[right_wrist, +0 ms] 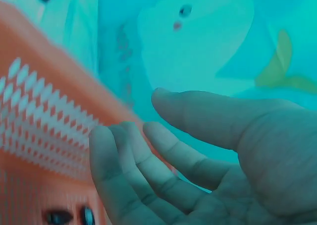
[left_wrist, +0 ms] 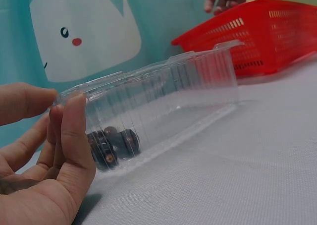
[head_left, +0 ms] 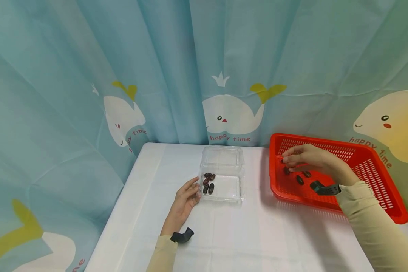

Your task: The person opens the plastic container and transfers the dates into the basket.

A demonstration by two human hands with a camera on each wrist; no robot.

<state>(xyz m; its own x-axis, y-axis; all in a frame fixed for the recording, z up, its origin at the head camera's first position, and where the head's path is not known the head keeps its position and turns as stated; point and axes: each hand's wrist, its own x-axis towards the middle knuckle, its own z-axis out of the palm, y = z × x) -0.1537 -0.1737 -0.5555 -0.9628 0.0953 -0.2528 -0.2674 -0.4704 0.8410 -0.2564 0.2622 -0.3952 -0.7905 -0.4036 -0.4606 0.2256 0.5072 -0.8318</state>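
A clear plastic clamshell box (head_left: 229, 186) lies on the table with its lid folded back. Several dark brown, oval dates (head_left: 211, 188) sit together at the box's left side. My left hand (head_left: 183, 200) is at that side, pinching the rim between thumb and fingers in the left wrist view. Over the left part of a red plastic basket (head_left: 273, 151) hovers my right hand (head_left: 309, 158). Its fingers are loosely bent and hold nothing, with the thumb apart from them in the right wrist view. Below it, several more dates (head_left: 300, 180) lie on the basket floor, some partly hidden by the hand.
A white cloth covers the table (head_left: 248, 234). The basket stands to the right of the box, with a strip of cloth between them. Behind the table hangs a blue curtain (head_left: 170, 75) printed with whales.
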